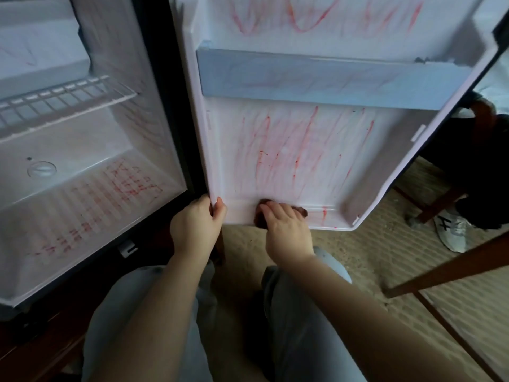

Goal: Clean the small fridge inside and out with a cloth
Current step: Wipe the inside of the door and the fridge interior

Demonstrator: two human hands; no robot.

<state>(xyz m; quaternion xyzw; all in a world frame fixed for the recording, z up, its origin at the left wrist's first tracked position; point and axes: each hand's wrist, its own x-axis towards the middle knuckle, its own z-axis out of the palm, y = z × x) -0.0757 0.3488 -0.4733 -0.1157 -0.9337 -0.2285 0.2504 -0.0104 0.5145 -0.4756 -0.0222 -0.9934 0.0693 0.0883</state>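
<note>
The small fridge (82,150) stands open at the left, its white floor marked with red scribbles. Its open door (303,150) fills the middle of the view, its white inner panel streaked with red lines. My left hand (197,224) grips the door's lower left corner edge. My right hand (286,230) presses a dark brown cloth (301,210) against the door's bottom ledge; most of the cloth is hidden under my fingers.
A light blue door shelf (330,78) crosses the door higher up. A wire rack (63,97) sits inside the fridge. Another person's white shoe (451,230) and dark wooden chair legs (446,268) stand on the beige carpet at the right. My knees are below.
</note>
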